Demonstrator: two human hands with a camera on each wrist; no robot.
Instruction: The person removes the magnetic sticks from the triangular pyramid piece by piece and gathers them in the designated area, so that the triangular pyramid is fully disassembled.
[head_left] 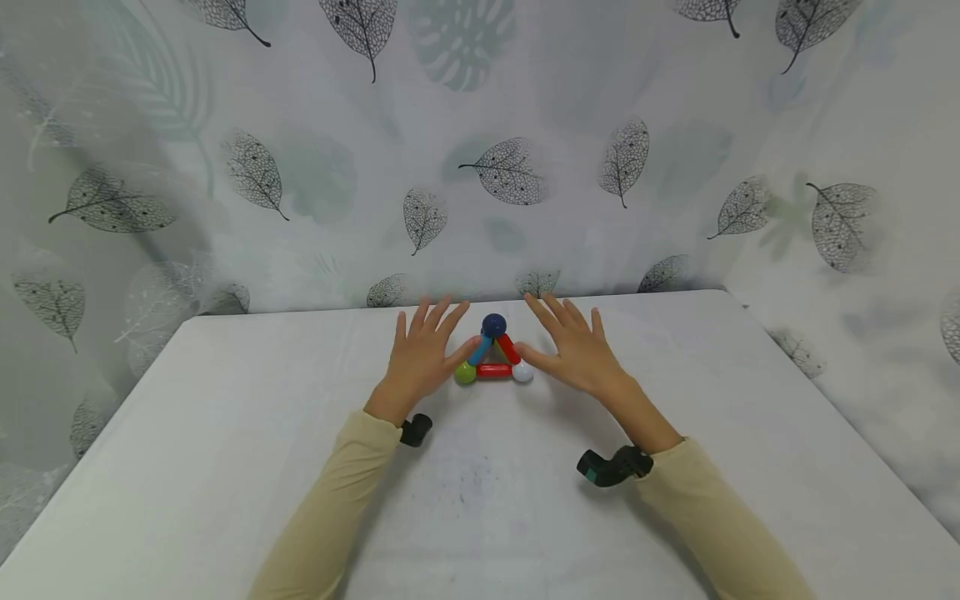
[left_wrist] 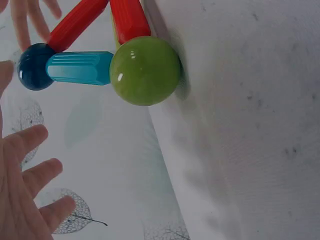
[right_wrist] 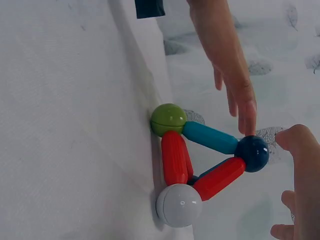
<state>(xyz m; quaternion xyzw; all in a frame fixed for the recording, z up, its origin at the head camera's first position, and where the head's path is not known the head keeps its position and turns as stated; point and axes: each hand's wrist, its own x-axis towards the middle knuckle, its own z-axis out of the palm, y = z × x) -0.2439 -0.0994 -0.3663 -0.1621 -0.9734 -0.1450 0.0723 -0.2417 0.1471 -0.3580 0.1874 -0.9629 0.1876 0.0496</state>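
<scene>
A small pyramid-like frame of toy balls and rods stands on the table. Its dark blue ball [head_left: 494, 325] is at the top, the green ball [left_wrist: 145, 70] at the lower left and the white ball [right_wrist: 179, 205] at the lower right. One red rod [head_left: 494, 370] joins the lower balls; a light blue rod [left_wrist: 80, 67] and another red rod [right_wrist: 219, 178] rise to the top. My left hand [head_left: 422, 354] spreads its fingers left of the frame, thumb near the light blue rod. Opposite, my right hand [head_left: 573, 354] is likewise spread. Whether either thumb touches is unclear. The frame's back is partly hidden.
The white table [head_left: 225, 467] extends to both sides and toward me. Behind it hangs a pale leaf-patterned cloth [head_left: 315, 242]. Dark wrist-worn devices [head_left: 615, 467] sit below both hands.
</scene>
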